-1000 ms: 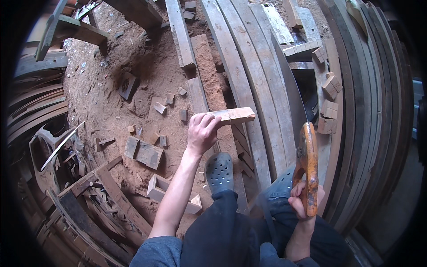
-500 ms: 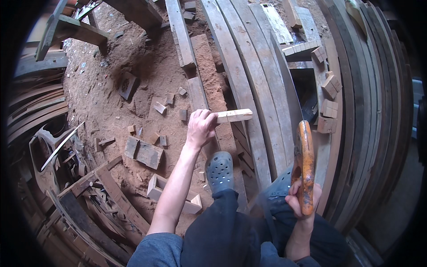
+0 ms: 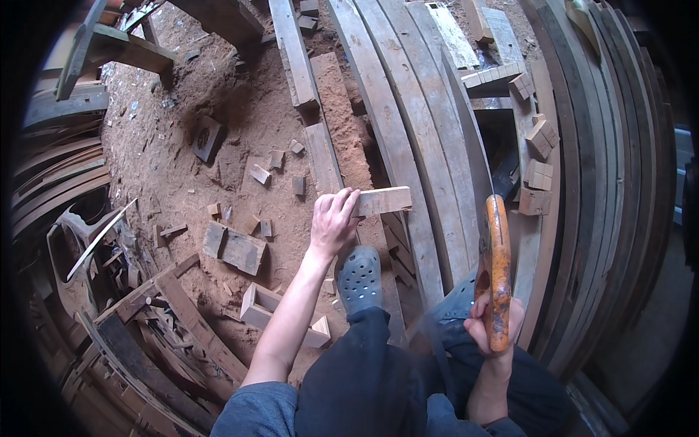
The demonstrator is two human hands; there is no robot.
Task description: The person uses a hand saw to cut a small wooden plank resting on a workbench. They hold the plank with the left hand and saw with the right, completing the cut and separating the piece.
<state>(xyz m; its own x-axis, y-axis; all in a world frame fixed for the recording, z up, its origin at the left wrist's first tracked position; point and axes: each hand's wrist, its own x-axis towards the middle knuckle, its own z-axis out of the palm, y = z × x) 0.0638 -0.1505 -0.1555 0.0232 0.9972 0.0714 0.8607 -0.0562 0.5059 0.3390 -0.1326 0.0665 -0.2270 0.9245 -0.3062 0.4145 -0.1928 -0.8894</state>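
My left hand (image 3: 335, 222) is closed around one end of a short pale wood block (image 3: 384, 201). The block's free end points right, over the edge of a long grey plank (image 3: 397, 149). In my right hand (image 3: 495, 324) is the worn orange handle (image 3: 498, 273) of a handsaw, held upright near my right knee. Its thin blade (image 3: 475, 142) runs away from me along the planks, seen nearly edge-on. The saw and the block are apart.
Several cut blocks (image 3: 539, 138) sit along a board on the right, beside long stacked planks (image 3: 604, 182). Offcuts (image 3: 234, 247) and a small wooden frame (image 3: 258, 306) lie on the sawdust-covered ground at left. My shoe (image 3: 360, 280) is just below the left hand.
My left hand has shifted slightly nearer, and the block has turned so that more of its broad face shows. The right hand and saw have hardly moved.
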